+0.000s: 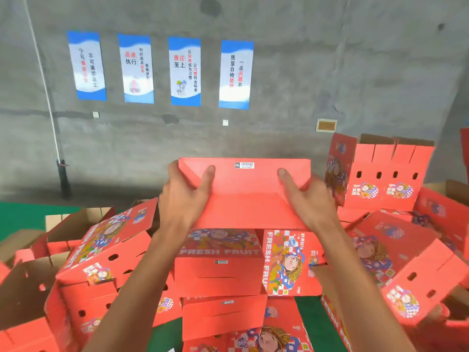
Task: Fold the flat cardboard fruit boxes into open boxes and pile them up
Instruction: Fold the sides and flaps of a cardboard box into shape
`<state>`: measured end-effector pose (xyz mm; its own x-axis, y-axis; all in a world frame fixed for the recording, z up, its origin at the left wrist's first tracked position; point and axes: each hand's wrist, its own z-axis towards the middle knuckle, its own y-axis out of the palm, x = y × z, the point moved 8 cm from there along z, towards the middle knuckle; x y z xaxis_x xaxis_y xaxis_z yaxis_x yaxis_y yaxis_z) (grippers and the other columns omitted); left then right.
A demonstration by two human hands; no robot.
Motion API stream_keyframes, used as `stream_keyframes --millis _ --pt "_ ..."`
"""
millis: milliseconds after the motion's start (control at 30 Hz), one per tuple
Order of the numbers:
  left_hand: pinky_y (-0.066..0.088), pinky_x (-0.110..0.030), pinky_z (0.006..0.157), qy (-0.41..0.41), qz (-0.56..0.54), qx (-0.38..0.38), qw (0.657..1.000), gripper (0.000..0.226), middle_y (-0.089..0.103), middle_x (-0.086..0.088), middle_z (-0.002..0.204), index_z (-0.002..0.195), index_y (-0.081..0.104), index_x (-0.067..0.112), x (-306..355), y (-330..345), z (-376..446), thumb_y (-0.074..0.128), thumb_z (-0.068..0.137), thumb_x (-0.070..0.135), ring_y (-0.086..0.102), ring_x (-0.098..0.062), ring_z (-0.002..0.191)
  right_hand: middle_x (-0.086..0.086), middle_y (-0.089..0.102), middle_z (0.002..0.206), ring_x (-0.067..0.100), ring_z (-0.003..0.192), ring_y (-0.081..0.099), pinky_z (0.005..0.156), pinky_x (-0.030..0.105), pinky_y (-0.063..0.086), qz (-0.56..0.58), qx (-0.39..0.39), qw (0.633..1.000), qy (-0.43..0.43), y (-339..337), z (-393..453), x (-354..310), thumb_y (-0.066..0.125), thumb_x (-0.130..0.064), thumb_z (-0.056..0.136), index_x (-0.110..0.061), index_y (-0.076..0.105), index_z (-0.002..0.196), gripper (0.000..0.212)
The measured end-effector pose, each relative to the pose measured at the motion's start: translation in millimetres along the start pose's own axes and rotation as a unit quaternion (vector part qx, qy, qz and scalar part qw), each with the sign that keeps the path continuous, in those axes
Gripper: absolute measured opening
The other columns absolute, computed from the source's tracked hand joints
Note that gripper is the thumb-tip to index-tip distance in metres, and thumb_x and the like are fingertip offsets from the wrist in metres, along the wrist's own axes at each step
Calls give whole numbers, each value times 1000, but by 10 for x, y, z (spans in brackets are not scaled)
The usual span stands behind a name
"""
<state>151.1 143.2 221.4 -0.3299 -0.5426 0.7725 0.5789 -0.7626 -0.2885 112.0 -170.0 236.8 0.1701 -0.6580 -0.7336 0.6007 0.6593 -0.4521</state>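
Observation:
I hold a red cardboard fruit box [245, 194] up at chest height, its plain red face with a small barcode label turned toward me. My left hand [184, 199] grips its left end, thumb laid on the near face. My right hand [308, 198] grips the right end the same way, with the fingers hidden behind the box. Directly below stands a pile of folded red boxes [219, 270] printed "FRESH FRUIT".
Folded and half-folded red boxes [101, 252] lie heaped at the left, and more boxes [406, 262] at the right. A stack of upright boxes [383, 174] stands at the back right. Green floor [22, 217] shows at the left. A grey wall with posters [185, 72] is ahead.

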Motion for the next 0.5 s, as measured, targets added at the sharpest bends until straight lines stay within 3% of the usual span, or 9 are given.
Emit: stream_keyframes --millis 100,167,267,367,433,500 --pt "44 -38 103 -21 -49 -31 998 97 55 -2 136 137 38 24 -588 136 -44 71 66 81 53 -23 128 -12 76 108 9 104 71 97 38 56 155 -88 984 24 714 -68 394 87 -47 77 -24 57 126 62" --pt "39 -34 109 -15 -46 -52 998 101 49 5 137 138 35 27 -941 231 -115 84 62 70 47 -17 132 -22 74 103 -4 98 70 96 33 57 186 -128 974 25 1106 -132 684 92 -27 75 -25 50 129 69" --pt "35 -34 115 -11 -57 -105 993 111 42 12 139 143 25 36 -1359 414 -197 94 59 52 43 -7 133 -26 72 106 -9 100 66 94 26 56 162 -166 972 27 1517 -223 1033 93 -24 75 -27 44 138 80" --pt "29 -30 119 -1 -45 -170 984 134 30 11 153 155 4 35 -1573 605 -234 99 60 31 31 1 141 -12 71 117 13 110 67 92 34 54 82 -169 981 37 1724 -235 1198 87 -39 80 -20 35 150 89" --pt "25 -32 122 17 4 -165 986 141 20 5 165 159 -6 30 -1656 668 -231 96 63 20 23 -7 149 6 67 125 31 116 63 90 41 52 -28 -158 986 36 1793 -214 1257 77 -52 85 -15 34 148 85" --pt "30 -40 120 34 51 -127 990 135 19 -5 167 161 -6 23 -1693 687 -203 91 68 14 27 -24 149 14 64 126 37 117 61 88 45 50 -99 -145 984 22 1843 -185 1266 69 -52 92 -9 39 141 71"
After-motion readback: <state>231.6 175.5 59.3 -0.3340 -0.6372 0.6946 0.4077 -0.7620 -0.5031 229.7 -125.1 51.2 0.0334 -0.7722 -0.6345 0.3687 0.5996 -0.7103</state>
